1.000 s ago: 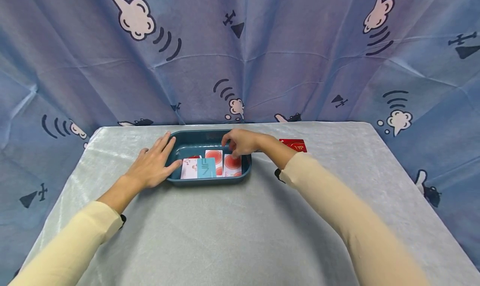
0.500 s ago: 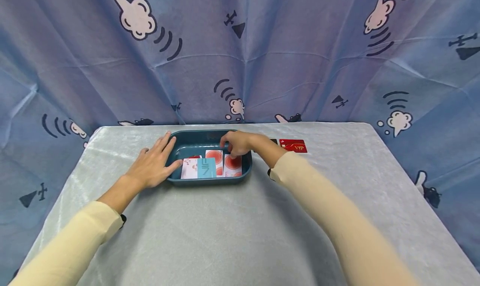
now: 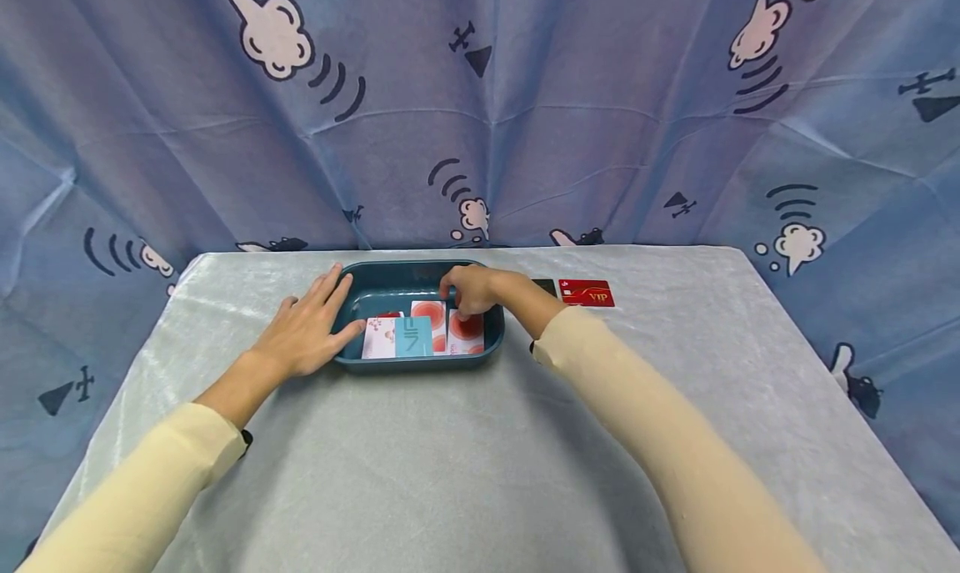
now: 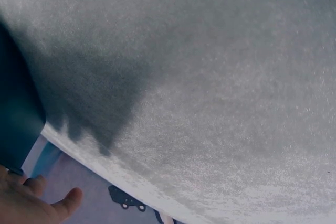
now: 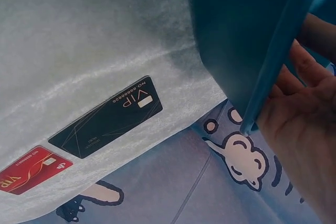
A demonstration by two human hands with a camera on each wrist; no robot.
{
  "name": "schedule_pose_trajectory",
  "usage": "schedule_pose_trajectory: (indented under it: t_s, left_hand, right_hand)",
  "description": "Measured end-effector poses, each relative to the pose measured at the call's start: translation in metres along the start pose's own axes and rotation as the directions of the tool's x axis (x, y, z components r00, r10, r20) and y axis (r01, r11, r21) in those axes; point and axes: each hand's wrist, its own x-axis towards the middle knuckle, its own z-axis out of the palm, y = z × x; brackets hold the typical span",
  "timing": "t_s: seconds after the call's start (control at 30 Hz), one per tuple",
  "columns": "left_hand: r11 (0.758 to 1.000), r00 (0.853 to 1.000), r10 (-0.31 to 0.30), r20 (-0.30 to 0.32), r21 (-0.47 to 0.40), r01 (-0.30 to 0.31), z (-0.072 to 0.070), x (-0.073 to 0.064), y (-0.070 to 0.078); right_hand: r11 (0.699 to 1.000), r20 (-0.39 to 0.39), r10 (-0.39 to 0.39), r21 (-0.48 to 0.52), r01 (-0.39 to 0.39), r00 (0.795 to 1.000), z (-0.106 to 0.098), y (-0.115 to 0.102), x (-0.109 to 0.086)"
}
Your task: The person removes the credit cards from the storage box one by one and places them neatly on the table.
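The left hand lies spread on the left end of the teal tray, near the worktop's far edge. The right hand bends over the tray's right end; whether it pinches the red-circled card under its fingertips cannot be told. A black VIP card lies outside, further right.
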Motion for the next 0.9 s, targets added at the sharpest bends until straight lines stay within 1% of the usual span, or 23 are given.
schedule_pose_trajectory:
  t_s: [0.27,0.43,0.57,0.9]
  left_hand:
    - [1.0,1.0,0.005,-0.011,-0.009,-0.005,0.001,0.0,-0.001]
    - [1.0,1.0,0.001,-0.012,-0.011,-0.001,0.001,0.0,0.0]
    - [1.0,1.0,-0.003,0.001,-0.01,0.003,0.0,0.0,0.0]
    - [1.0,1.0,-0.001,0.006,-0.002,0.001,-0.001,0.0,0.0]
  right_hand:
    - [0.999,-0.005,0.033,0.006,-0.033,0.999,0.001,-0.002,0.002]
    - [0.999,0.014,0.049,0.006,-0.049,0.999,0.002,-0.003,0.005]
    - [0.998,0.027,0.059,0.013,-0.06,0.998,0.002,-0.002,0.007]
    - [0.997,0.047,0.048,0.063,-0.05,0.998,0.004,-0.002,0.012]
